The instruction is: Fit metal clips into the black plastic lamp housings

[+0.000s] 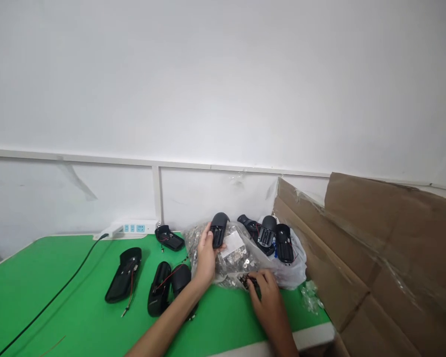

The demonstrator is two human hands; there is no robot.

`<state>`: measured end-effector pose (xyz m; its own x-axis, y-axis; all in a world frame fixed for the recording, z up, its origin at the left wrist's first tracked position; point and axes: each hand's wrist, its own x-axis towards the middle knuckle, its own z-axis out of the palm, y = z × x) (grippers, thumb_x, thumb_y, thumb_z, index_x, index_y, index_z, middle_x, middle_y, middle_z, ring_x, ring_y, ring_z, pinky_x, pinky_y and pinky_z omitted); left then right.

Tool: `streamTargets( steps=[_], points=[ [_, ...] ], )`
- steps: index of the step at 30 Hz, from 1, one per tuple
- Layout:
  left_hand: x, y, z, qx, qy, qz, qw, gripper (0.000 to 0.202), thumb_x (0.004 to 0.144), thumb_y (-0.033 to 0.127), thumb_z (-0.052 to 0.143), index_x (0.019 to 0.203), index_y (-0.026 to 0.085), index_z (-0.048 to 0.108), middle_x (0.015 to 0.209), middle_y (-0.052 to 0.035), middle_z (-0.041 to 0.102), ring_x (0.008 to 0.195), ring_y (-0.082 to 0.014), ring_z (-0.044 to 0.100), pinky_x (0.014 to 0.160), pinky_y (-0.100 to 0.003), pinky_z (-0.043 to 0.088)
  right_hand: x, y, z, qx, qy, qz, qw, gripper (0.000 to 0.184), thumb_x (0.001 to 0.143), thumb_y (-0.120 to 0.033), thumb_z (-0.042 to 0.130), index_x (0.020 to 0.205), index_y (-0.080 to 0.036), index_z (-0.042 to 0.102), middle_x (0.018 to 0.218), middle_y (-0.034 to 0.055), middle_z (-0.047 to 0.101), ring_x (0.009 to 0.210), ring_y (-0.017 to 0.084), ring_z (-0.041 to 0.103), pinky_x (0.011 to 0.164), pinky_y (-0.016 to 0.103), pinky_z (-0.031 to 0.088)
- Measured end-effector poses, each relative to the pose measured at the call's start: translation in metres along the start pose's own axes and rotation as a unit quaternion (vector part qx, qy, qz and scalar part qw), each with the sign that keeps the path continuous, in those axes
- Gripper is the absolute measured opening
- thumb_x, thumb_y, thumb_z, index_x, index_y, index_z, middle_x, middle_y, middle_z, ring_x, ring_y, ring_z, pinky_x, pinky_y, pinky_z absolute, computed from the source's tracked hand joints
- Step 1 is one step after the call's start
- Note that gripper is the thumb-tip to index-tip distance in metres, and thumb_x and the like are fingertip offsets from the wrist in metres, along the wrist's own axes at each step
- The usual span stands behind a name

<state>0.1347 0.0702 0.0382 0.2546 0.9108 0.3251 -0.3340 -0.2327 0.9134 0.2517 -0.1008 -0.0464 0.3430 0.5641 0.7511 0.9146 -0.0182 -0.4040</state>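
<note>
My left hand [207, 255] grips a black plastic housing [219, 230] upright, its slotted compartment facing me. Behind and below it lies a clear plastic bag [196, 235] full of small metal pieces, with a white paper label [233, 244] on it. At the bag's near edge my right hand [265, 292] has its fingers curled among small dark and metal bits [244, 280]; what they pinch is hidden. Left of my forearm are two black housings [159, 287] [181, 277] with a red wire.
More housings lie on the green table [78, 277]: one with loose wires [124, 275], another [170, 238] by the white power strip [137, 227]. Several rest on a white bag [297, 263]. A cardboard sheet [375, 258] borders the right side; a black cable [63, 290] crosses the left.
</note>
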Motion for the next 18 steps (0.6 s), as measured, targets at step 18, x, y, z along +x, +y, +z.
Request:
streamTargets(
  steps=[18],
  points=[
    [-0.019,-0.026,0.000,-0.086,-0.072,-0.114,0.987,0.066,0.090,0.064,0.068,0.133,0.029,0.033,0.112,-0.0072,0.071,0.059,-0.0181,0.071,0.046,-0.027,0.045,-0.007,-0.002,-0.023,0.039,-0.046,-0.030,0.998,0.023,0.105,-0.034,0.057,0.104,-0.027,0.079,0.116,0.0101,0.072,0.111,0.027,0.067,0.097,0.049,0.056]
  ],
)
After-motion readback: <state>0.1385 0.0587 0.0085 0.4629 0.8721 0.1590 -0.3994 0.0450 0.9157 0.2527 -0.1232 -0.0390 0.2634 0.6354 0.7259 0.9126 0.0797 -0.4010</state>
